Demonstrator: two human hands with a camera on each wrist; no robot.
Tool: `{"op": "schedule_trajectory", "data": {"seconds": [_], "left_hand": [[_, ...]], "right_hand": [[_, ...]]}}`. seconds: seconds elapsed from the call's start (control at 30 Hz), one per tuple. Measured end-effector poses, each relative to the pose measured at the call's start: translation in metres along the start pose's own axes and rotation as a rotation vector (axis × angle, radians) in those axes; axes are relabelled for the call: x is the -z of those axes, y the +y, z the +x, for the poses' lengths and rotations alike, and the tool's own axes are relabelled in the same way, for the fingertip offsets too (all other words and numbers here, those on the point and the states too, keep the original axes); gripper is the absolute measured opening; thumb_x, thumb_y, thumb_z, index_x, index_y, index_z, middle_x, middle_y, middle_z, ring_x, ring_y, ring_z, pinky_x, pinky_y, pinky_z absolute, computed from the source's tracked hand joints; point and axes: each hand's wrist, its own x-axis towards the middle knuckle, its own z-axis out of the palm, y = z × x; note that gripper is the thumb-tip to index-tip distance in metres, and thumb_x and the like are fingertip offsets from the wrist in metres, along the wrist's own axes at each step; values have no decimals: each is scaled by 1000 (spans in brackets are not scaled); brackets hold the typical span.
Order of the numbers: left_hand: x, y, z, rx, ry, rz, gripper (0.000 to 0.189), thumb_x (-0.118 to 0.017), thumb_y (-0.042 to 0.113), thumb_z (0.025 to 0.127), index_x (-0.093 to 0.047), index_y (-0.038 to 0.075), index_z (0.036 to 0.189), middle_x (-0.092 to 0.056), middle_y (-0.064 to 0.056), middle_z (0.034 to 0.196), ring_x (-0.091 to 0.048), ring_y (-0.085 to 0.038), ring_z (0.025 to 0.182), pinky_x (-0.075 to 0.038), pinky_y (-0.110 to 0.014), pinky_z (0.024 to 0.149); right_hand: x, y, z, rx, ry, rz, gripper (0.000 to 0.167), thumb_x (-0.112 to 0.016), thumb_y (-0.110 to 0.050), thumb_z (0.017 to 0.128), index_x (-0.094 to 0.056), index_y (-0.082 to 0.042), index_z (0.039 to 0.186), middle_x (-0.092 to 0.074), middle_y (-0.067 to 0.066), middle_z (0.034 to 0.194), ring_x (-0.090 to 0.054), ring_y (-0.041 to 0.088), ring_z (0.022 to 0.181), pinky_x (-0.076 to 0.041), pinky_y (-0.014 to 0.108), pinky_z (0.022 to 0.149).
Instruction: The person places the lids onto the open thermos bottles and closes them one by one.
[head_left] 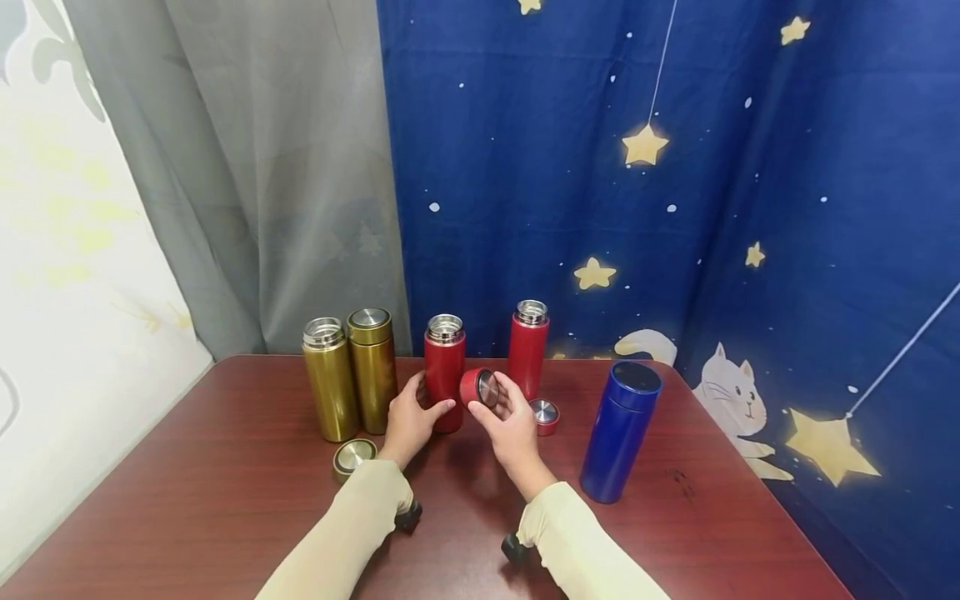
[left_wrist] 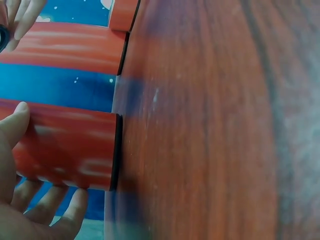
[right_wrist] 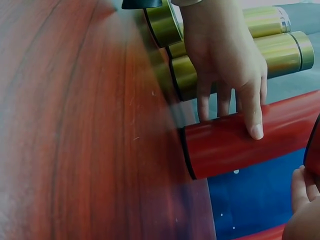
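My left hand (head_left: 411,417) holds an upright red thermos bottle (head_left: 445,367) low on its body, thumb in front and fingers along its side. This bottle has no lid on, and its steel mouth shows. In the left wrist view, its dark base (left_wrist: 118,152) stands at the tabletop. My right hand (head_left: 513,425) pinches a red lid (head_left: 478,388) tilted on its side, just right of that bottle and below its mouth. Behind the right hand stands a second lidless red thermos bottle (head_left: 528,350), with another red lid (head_left: 545,415) lying on the table near its foot.
Left of the hands stand a lidless gold thermos bottle (head_left: 332,383) and a lidded gold one (head_left: 372,371). A gold lid (head_left: 354,456) lies by the left sleeve. At right stands a blue thermos bottle (head_left: 618,433). Curtains (head_left: 510,167) hang behind the wooden table (head_left: 225,500).
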Motion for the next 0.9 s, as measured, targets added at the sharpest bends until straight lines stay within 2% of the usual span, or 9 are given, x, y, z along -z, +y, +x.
{"op": "schedule_trajectory", "data": {"seconds": [0.57, 0.9], "left_hand": [[-1, 1, -10, -13, -3, -37, 70, -84, 18, 77, -51, 5, 137, -61, -17, 128, -60, -31, 115, -48, -44, 96], [2, 6, -13, -24, -8, -68, 69, -84, 17, 77, -52, 5, 136, -61, -17, 128, -60, -31, 114, -48, -44, 96]], "right_hand": [[-4, -8, 7, 22, 10, 27, 60, -73, -1, 84, -46, 11, 136, -56, 27, 128, -56, 40, 117, -44, 47, 100], [-9, -14, 13, 71, 17, 18, 60, -73, -1, 84, -46, 11, 136, -54, 28, 131, -56, 41, 115, -45, 46, 99]]}}
